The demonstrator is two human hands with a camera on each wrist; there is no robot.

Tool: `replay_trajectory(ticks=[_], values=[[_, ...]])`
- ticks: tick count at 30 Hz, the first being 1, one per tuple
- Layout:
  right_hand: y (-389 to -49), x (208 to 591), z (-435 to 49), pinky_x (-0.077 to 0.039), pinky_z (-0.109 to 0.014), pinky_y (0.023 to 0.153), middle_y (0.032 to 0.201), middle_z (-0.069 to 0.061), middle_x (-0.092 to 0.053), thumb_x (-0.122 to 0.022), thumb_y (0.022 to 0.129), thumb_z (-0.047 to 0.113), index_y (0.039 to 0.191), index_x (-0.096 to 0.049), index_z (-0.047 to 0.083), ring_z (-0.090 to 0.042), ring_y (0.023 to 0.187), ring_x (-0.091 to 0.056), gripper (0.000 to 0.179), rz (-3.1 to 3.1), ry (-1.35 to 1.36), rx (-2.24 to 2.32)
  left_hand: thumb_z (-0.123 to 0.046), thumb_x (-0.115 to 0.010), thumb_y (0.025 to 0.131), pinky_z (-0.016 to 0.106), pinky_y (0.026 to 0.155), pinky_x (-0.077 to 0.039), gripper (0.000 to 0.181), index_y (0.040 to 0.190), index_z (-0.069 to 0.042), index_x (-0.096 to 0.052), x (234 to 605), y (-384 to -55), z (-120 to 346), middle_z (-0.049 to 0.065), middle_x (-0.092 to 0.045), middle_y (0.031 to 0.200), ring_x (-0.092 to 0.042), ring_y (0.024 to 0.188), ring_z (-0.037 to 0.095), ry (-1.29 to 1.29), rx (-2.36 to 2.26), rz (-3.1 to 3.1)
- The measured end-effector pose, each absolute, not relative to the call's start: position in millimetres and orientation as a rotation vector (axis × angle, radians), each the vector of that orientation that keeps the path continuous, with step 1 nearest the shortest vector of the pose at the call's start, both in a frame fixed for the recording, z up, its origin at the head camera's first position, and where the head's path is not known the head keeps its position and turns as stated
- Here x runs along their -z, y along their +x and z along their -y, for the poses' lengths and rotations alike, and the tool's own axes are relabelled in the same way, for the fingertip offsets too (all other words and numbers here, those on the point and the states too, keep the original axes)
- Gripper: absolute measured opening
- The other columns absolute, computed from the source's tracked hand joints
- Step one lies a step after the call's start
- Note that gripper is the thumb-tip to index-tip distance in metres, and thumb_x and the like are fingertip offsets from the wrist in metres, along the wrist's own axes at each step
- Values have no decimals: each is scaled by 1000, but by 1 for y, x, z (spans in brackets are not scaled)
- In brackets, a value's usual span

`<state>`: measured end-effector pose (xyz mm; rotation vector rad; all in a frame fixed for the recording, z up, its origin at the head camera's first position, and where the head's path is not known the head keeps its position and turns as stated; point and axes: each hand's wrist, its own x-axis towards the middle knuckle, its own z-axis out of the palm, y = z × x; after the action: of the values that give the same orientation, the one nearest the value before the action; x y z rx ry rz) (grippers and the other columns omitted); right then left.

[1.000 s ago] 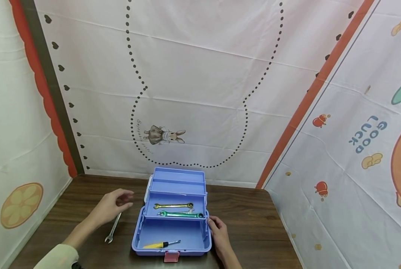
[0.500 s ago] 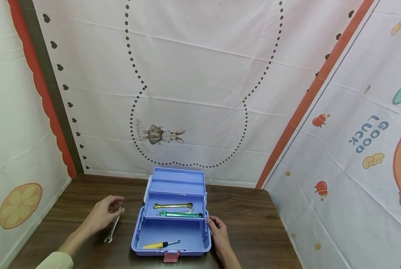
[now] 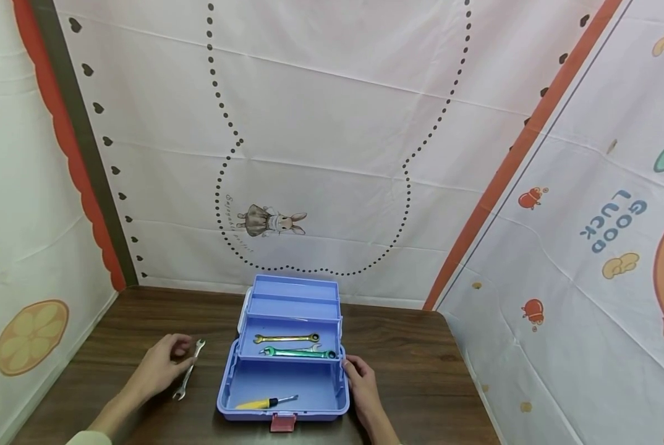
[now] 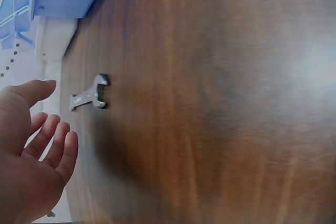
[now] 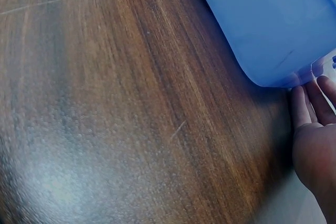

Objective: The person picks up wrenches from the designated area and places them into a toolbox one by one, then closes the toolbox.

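Note:
A silver open-end wrench [image 3: 189,371] lies on the table left of the blue toolbox [image 3: 340,415]. My left hand [image 3: 162,368] hovers beside the wrench, thumb close to its shaft. In the left wrist view, the loosely bent fingers of my left hand [image 4: 34,150] hold nothing, and the wrench [image 4: 90,95] lies just past them. My right hand [image 3: 363,388] rests against the toolbox's right side. Its extended fingers touch the blue wall [image 5: 268,30] in the right wrist view. The toolbox stands open with its trays raised.
A gold wrench [image 3: 286,338] and a green wrench [image 3: 300,353] lie in the middle tray, with a silver tool partly behind the green one. A yellow-handled screwdriver [image 3: 265,403] lies in the bottom compartment. A red latch [image 3: 283,423] hangs in front. Printed cloth [image 3: 321,204] encloses the table.
My left hand has moved left and toward me, lowering from above the wrench's far end to beside it. The right hand and toolbox have stayed put.

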<state>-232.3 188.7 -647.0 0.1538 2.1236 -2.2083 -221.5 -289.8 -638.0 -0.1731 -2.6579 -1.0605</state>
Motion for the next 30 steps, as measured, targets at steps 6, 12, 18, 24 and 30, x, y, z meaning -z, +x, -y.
replay_trajectory(ticks=[6, 12, 18, 24, 30], values=[[-233, 648, -189, -57, -27, 85, 114, -6, -69, -63, 108, 22, 131, -66, -5, -15, 101, -66, 37, -2113, 167, 2227, -14, -91, 85, 36, 79, -58, 47, 121, 4, -67, 644, -216, 290, 11, -71, 108, -68, 93, 25, -140, 1094, 2685], [-233, 647, -189, -57, -27, 85, 114, -5, -70, -63, 108, 22, 131, -67, -5, -14, 102, -66, 36, -2108, 160, 2238, -16, -90, 86, 35, 80, -57, 51, 125, 6, -66, 648, -216, 287, 10, -71, 110, -68, 96, 25, -118, 1115, 2714], [-233, 647, -188, -57, -27, 84, 114, -6, -71, -63, 108, 22, 131, -66, -6, -14, 102, -66, 36, -2092, 141, 2254, -9, -88, 86, 36, 80, -59, 51, 127, 8, -63, 651, -215, 282, 15, -69, 114, -68, 102, 30, -112, 1144, 2731], [-232, 649, -188, -57, -27, 82, 113, -7, -71, -63, 108, 20, 129, -66, -7, -14, 98, -66, 34, -2078, 140, 2260, 2, -82, 83, 30, 77, -57, 48, 127, 6, -63, 658, -210, 281, 13, -67, 116, -64, 102, 26, -98, 1150, 2729], [-232, 649, -187, -57, -27, 83, 114, -8, -71, -64, 108, 21, 130, -66, -7, -14, 99, -66, 35, -2083, 147, 2261, 5, -76, 81, 26, 75, -56, 44, 123, 4, -64, 664, -209, 283, 11, -67, 112, -64, 97, 23, -93, 1116, 2704]])
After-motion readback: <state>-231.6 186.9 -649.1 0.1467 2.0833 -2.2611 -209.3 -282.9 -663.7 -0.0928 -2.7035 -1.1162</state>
